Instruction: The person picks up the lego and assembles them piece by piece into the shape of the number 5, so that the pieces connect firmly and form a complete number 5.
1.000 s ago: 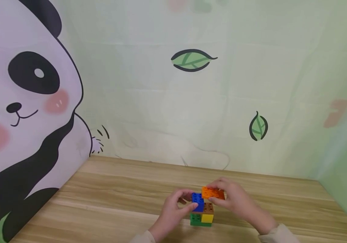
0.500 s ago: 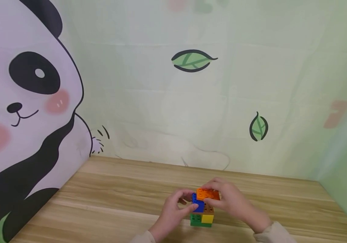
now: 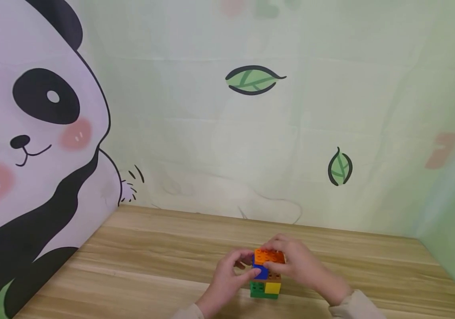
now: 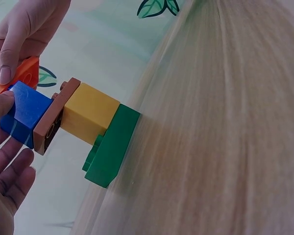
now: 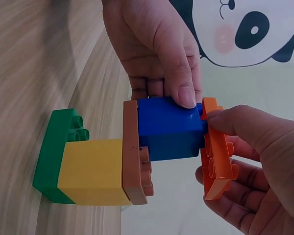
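A stack stands on the table: green plate (image 5: 54, 156) at the bottom, yellow block (image 5: 94, 171) on one part of it, brown plate (image 5: 131, 152) above, then a blue block (image 5: 169, 128). The left hand (image 3: 229, 274) pinches the blue block between thumb and fingers. In the right hand (image 3: 301, 266) an orange plate (image 5: 216, 152) is pinched; it lies over the blue block's studs and overhangs to the right. In the right wrist view some blue studs show between the two, so whether it is pressed fully down I cannot tell.
The wooden table (image 3: 152, 248) spreads around the stack. Behind it hangs a pale green cloth backdrop (image 3: 195, 133) with leaf prints, and a large panda print (image 3: 88, 190) covers the left side.
The right hand has moved left and slightly down with the orange plate, from beside the blue block to over its top. The left hand keeps its grip on the blue block.
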A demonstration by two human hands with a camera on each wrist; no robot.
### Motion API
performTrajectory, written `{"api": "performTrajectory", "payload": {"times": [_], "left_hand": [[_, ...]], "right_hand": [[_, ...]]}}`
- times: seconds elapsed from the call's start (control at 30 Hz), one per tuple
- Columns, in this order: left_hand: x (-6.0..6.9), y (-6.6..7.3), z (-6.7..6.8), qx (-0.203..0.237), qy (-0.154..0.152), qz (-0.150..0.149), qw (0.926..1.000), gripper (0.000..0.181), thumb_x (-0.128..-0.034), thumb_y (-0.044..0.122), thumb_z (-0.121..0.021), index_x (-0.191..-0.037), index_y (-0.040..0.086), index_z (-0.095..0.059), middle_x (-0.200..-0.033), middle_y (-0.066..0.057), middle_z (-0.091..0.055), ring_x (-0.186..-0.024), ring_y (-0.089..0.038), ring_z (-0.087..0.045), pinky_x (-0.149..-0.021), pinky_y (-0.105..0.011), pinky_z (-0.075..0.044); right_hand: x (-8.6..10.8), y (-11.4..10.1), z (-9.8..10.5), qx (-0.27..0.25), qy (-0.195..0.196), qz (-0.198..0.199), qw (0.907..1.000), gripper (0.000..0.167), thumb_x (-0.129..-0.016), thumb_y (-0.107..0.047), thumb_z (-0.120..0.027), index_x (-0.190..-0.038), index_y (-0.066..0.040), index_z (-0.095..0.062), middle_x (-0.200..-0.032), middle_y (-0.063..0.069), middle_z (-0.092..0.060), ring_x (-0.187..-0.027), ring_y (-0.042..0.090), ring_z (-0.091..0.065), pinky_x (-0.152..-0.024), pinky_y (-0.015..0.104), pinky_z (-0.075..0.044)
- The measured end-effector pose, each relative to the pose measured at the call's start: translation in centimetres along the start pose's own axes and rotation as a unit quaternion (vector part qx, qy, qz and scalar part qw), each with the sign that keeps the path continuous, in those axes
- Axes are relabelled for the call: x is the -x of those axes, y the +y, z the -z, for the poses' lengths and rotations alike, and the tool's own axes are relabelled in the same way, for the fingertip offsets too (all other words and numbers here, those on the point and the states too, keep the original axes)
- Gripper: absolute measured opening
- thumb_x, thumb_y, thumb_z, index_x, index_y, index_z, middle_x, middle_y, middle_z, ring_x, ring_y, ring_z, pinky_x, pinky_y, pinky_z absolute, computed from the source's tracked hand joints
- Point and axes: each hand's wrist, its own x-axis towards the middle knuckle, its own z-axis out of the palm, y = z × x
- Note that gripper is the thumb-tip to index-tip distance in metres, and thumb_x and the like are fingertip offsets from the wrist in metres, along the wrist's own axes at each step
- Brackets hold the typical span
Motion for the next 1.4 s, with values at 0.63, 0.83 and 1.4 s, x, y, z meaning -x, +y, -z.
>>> {"api": "performTrajectory", "payload": {"times": [0.63,0.83,1.4], "left_hand": [[-0.03,-0.11,-0.06,-0.002,-0.003,0.015,0.9999,0.034,-0.0866,0.029,-0.071,-0.113,0.009,-0.064,-0.108,-0.004,-0.066,-0.096,-0.014,-0.059,-0.085,-0.030,-0.051],[-0.09,0.08,0.01,0.009,-0.011,0.027,0.9996,0.034,-0.0868,0.030,-0.071,-0.114,0.010,-0.064,-0.109,-0.003,-0.068,-0.098,-0.016,-0.060,-0.087,-0.035,-0.051],[-0.03,0.03,-0.04,-0.003,0.001,0.029,0.9996,0.032,-0.0846,0.032,-0.072,-0.109,0.011,-0.069,-0.106,-0.001,-0.072,-0.098,-0.017,-0.062,-0.091,-0.038,-0.049]], "right_hand": [[-0.05,-0.22,-0.01,0.017,-0.007,0.015,0.9997,0.026,-0.088,-0.024,-0.070,-0.109,-0.009,-0.070,-0.102,-0.001,-0.065,-0.089,0.011,-0.060,-0.075,0.022,-0.053],[-0.04,-0.24,0.09,0.024,-0.016,0.007,0.9996,0.028,-0.088,-0.027,-0.070,-0.111,-0.011,-0.070,-0.103,-0.003,-0.065,-0.092,0.013,-0.061,-0.079,0.026,-0.054],[0.08,-0.32,0.13,0.012,-0.026,0.000,0.9996,0.029,-0.087,-0.026,-0.070,-0.111,-0.010,-0.071,-0.099,-0.003,-0.064,-0.086,0.009,-0.058,-0.076,0.023,-0.054]]}}
